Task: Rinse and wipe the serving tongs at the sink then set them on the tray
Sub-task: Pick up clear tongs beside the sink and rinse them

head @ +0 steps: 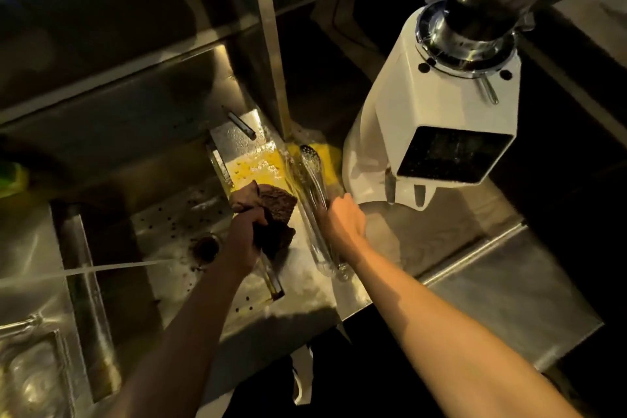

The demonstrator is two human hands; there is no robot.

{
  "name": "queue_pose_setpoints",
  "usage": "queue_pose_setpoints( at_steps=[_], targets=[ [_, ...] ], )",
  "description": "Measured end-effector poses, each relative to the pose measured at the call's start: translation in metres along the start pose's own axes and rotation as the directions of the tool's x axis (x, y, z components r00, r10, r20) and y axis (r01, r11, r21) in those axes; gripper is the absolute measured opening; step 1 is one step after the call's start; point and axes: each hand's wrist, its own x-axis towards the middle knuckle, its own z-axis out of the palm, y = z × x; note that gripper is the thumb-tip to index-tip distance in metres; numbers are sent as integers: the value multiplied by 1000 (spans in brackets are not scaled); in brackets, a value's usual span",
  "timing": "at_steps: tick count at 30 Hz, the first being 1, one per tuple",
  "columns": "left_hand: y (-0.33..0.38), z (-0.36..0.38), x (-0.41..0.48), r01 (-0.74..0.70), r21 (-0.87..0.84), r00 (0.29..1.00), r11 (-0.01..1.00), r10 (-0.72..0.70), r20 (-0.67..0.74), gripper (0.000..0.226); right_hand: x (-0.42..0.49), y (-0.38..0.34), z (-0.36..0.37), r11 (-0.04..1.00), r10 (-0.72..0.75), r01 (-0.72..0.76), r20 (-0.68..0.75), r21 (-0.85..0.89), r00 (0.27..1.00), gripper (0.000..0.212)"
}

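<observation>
The metal serving tongs lie lengthwise on the wet steel ledge right of the sink, their perforated spoon end pointing away over a yellow cloth. My right hand grips them around the middle. My left hand holds a dark brown cloth bunched at the sink's right edge, just left of the tongs. A thin stream of water runs in from the left across the sink. A perforated steel tray lies in the basin under my left arm.
A white coffee grinder stands close to the right of the tongs. A steel upright post rises behind them, with shelves overhead. A round drain sits in the perforated tray. Glassware is at bottom left.
</observation>
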Motion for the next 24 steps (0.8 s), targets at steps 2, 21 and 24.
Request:
queue_pose_setpoints(
  at_steps=[2,21,24],
  targets=[
    [-4,0,3,8,-5,1000,1000,-8,-18,27,-1,3,1,999,-33,33,-40,-1,999,36],
    [2,-22,-8,17,49,1000,999,-18,23,22,-31,-14,34,884,-356,291,-123,-367,926,30],
    [2,-26,-11,15,50,999,999,-17,28,26,-36,-17,31,932,-309,261,-173,-251,935,21]
  ],
)
